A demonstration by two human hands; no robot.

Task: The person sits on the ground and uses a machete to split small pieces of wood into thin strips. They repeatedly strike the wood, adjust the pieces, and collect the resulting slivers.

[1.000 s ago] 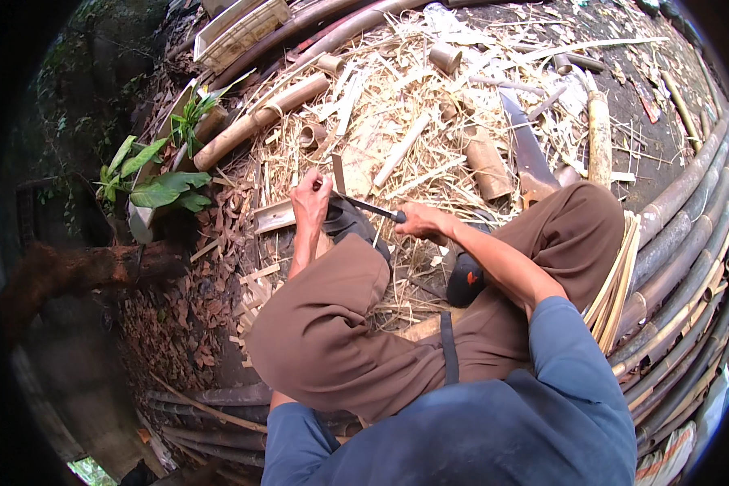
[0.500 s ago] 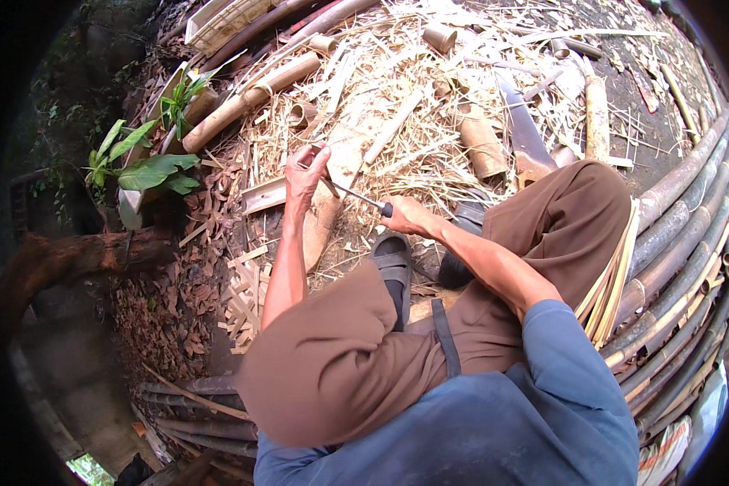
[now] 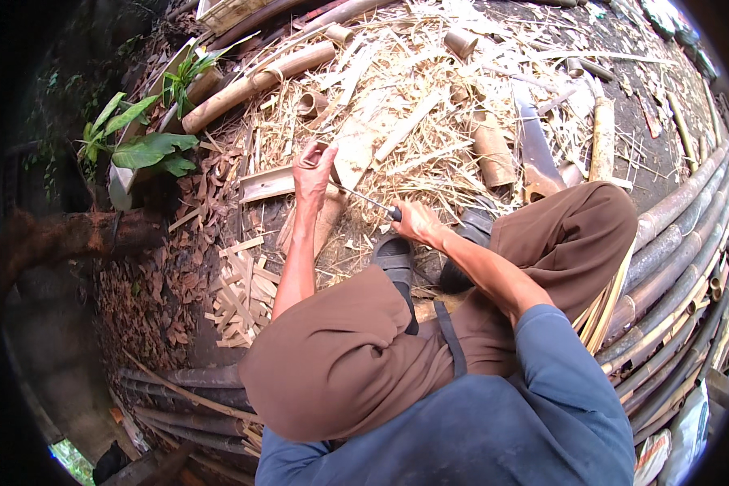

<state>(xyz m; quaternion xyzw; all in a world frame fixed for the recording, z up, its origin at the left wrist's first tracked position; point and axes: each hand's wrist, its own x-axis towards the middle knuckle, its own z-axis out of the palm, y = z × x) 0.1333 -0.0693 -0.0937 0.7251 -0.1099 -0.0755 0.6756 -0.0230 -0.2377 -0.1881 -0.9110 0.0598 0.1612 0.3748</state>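
My right hand (image 3: 419, 222) grips the dark handle of a knife (image 3: 371, 200) in front of my knees. Its thin blade points up and left, with the tip end near my left hand (image 3: 312, 172). That hand is closed, fingers bent and pinched together; what sits between them is too small to make out. Beneath both hands lies a bamboo log (image 3: 328, 217). Off to the left of my left wrist is a split bamboo piece (image 3: 267, 185), and below it a pile of short, flat bamboo slats (image 3: 241, 296).
Shavings (image 3: 413, 105) cover the ground ahead. A handsaw (image 3: 535, 146) lies right of a cut bamboo section (image 3: 492, 150). Long bamboo poles (image 3: 664, 243) are stacked at my right. A bamboo length (image 3: 259, 85) and a leafy plant (image 3: 142, 150) stand at the left.
The view has shifted slightly, so the surroundings sit a little differently. My hands and the knife keep nearly the same pose, close together over the log.
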